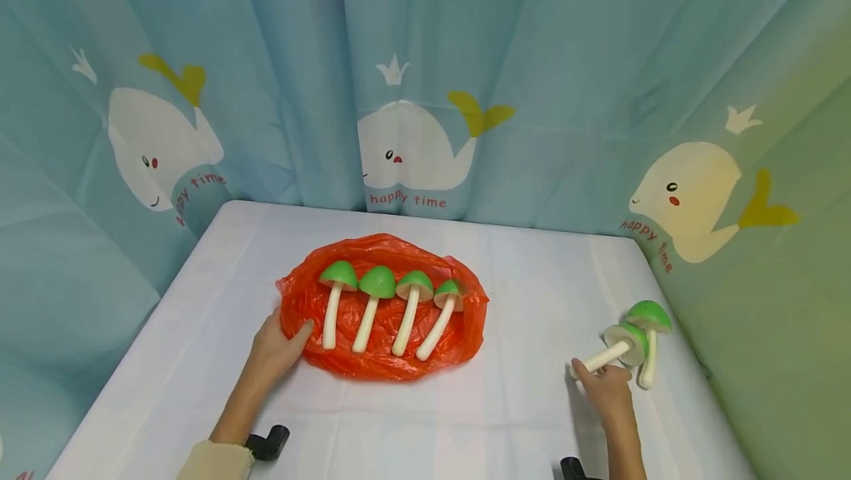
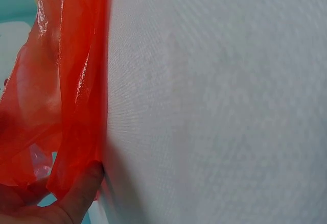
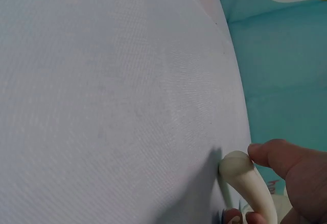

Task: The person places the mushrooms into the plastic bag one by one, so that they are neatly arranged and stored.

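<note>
A red plastic bag [image 1: 399, 369] lies spread open on the table, with several green-capped toy mushrooms [image 1: 377, 282] in a row on it, stems toward me. At its left edge my left hand [image 1: 278, 343] grips the plastic; the left wrist view has the thumb [image 2: 84, 191] over the red film [image 2: 82, 106]. Far to the right, my right hand [image 1: 606, 390] holds a toy mushroom by its pale stem [image 1: 608, 354]. In the right wrist view the thumb [image 3: 278, 155] touches the stem [image 3: 250, 183]. Its cap overlaps a second mushroom [image 1: 650, 316] in the head view.
A white cloth covers the table [image 1: 525, 303]. Light blue curtains [image 1: 565, 81] with printed whales hang behind and at the left, and a greenish one [image 1: 784, 347] at the right edge. Black mounts [image 1: 269, 441] sit at both wrists.
</note>
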### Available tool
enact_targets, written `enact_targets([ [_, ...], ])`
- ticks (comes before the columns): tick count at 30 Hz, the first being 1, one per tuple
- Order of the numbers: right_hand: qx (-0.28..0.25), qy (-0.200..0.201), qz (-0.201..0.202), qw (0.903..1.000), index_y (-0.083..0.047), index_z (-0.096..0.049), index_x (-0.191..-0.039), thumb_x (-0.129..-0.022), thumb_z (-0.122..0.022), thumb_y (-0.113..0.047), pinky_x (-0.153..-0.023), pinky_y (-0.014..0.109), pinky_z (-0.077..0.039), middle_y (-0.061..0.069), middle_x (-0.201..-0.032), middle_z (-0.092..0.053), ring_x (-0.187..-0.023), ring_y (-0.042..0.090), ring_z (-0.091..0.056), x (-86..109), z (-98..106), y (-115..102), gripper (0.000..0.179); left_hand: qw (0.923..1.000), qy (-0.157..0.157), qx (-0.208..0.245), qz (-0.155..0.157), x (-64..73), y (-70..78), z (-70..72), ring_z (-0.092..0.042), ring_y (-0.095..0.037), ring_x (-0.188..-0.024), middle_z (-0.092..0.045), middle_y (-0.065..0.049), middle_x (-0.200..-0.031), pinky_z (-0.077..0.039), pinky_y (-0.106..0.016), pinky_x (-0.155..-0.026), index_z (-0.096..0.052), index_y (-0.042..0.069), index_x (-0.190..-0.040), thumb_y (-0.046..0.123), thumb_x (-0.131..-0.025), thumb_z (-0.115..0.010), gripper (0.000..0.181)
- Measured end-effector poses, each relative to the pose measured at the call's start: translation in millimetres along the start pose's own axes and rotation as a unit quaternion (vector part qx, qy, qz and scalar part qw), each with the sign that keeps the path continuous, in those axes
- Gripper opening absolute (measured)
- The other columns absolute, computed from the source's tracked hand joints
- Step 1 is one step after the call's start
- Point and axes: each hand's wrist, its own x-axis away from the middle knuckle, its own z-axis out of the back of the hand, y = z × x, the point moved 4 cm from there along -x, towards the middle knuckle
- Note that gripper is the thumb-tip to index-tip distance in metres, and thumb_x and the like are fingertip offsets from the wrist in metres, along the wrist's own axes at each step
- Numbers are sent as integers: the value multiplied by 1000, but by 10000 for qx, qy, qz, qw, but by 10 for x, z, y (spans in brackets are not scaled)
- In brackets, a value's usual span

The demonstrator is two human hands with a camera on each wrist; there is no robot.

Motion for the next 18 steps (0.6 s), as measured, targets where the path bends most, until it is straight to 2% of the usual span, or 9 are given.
enact_targets([
  [4,-32,70,5,10000,24,-48,-108,-89,-57,-31,-74,59,-43,42,-109,-33,-90,52,-49,0,-7,-5,58,10000,30,30,6,-4,-9,9,-44,-42,-117,-45,-28,-129,-37,-58,-97,-32,-7,-138,28,-92,-54,61],
  [9,-133,-99,-17,9999,24,-47,-106,-91,-56,-33,-76,59,-42,43,-111,-31,-90,49,-48,-10,-4,-37,59,10000,41,56,63,-14,6,15,-44,-43,-118,-44,-29,-130,-37,-58,-97,-31,-7,-138,27,-92,-53,61],
  [14,-144,11,19,9999,21,-50,-101,-90,-58,-28,-75,58,-43,41,-107,-34,-84,43,-49,-5,1,-44,51,9998,27,97,144,-3,16,3,-44,-43,-117,-45,-29,-129,-38,-57,-96,-31,-8,-138,27,-92,-53,62],
  [18,-151,-10,-90,9998,24,-47,-107,-89,-58,-28,-78,60,-42,42,-109,-32,-90,50,-49,0,-20,-31,56,9999,28,60,150,-4,15,-2,-44,-43,-117,-45,-29,-129,-37,-57,-97,-32,-8,-137,26,-92,-53,61],
])
